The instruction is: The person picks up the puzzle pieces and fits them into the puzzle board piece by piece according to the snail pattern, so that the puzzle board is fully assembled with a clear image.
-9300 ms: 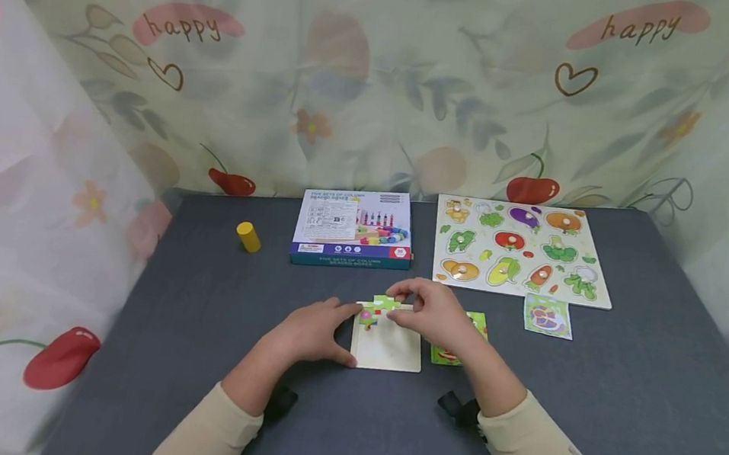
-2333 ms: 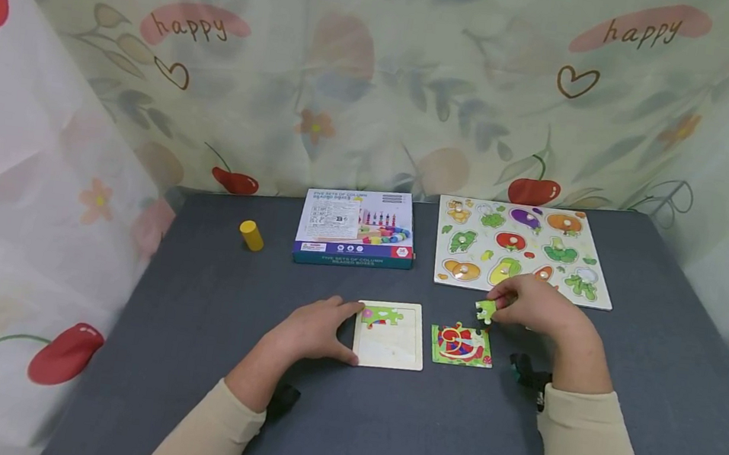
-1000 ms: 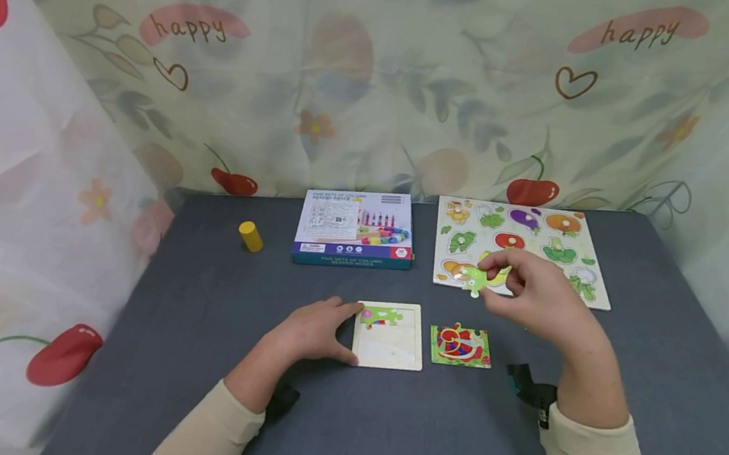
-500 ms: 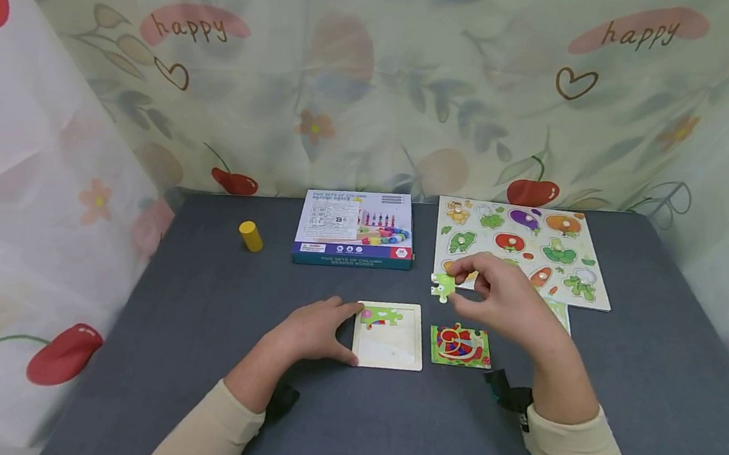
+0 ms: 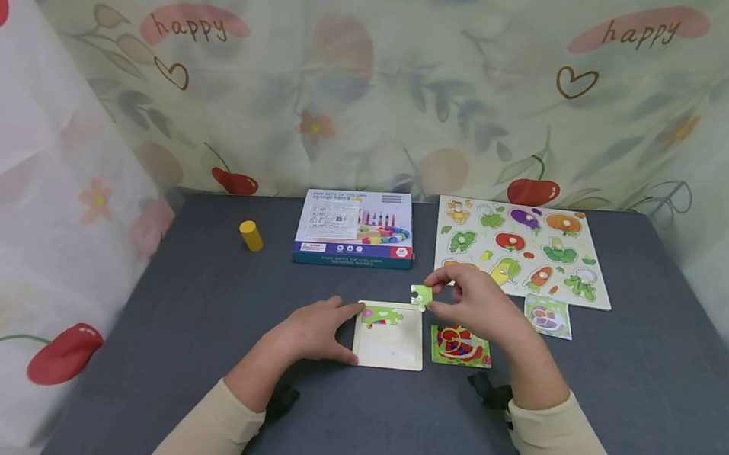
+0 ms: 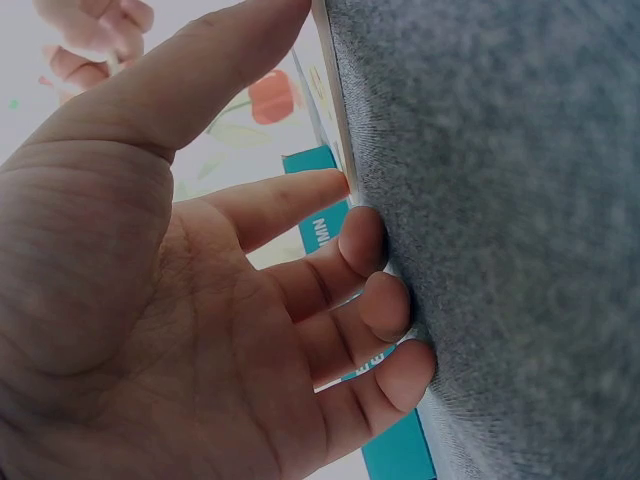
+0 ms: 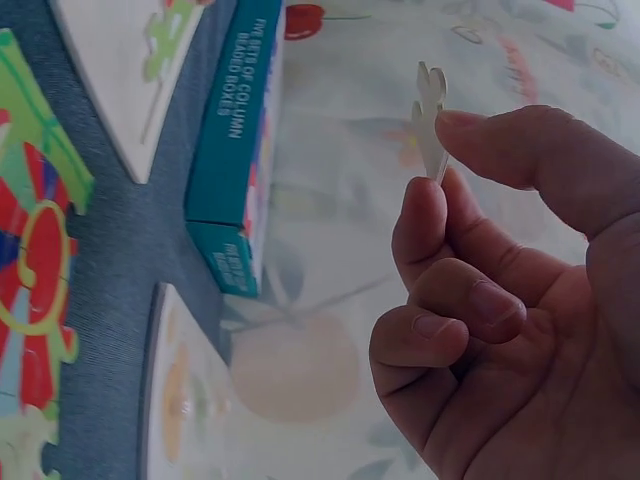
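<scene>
My right hand (image 5: pixel 475 300) pinches a small green puzzle piece (image 5: pixel 421 296) between thumb and index finger, just above the far right corner of a square wooden puzzle tray (image 5: pixel 390 350). Edge-on, the same piece (image 7: pixel 430 120) shows pale in the right wrist view, its other fingers curled below. Joined green pieces (image 5: pixel 383 316) lie in the tray's far left corner. My left hand (image 5: pixel 309 332) rests at the tray's left side; in the left wrist view its extended thumb and index finger touch the tray edge (image 6: pixel 335 110). Right of the tray lie red-and-green puzzle pieces (image 5: pixel 461 346) grouped together.
A beaded-boxes carton (image 5: pixel 355 228) stands at the back. Beside it lies a vegetable peg board (image 5: pixel 523 252), with a small picture card (image 5: pixel 548 317) at its front edge. A yellow cylinder (image 5: pixel 250 236) stands back left on the dark grey table (image 5: pixel 365 435).
Over the last seconds my right hand carries the green piece leftward from the peg board to the tray's far edge. Joined pieces sit in the tray's corner throughout. My left hand stays put.
</scene>
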### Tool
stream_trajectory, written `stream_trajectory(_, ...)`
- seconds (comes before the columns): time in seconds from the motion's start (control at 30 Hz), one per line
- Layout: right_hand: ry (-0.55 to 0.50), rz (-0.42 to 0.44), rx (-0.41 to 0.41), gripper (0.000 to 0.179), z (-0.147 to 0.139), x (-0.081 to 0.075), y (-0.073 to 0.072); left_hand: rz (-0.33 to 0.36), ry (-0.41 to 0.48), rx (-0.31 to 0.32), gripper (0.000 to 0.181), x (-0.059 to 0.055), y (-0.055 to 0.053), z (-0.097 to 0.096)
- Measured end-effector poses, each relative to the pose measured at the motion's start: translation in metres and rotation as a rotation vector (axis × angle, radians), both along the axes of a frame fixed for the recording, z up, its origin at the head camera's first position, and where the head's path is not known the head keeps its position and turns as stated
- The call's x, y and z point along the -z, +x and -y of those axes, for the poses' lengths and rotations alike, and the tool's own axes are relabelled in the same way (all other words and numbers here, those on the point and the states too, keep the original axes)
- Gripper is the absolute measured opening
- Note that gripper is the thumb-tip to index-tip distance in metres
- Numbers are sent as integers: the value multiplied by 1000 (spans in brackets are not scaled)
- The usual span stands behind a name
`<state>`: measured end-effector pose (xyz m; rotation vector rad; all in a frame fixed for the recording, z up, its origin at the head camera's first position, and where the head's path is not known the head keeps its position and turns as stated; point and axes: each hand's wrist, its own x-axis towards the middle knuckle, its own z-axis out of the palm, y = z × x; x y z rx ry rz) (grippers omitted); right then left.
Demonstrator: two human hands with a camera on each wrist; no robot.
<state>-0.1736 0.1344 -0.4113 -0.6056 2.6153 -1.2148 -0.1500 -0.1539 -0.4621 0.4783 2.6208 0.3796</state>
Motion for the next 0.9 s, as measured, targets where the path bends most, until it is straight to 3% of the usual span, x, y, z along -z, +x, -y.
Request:
stream_trajectory(0.57,44,148,-33,23,16,42,-14,1,6,-12,94,-2,1,-1)
stream_trajectory(0.9,87,162,-40,21,20,55,-17,-3,11,-5,94,-2,1,0)
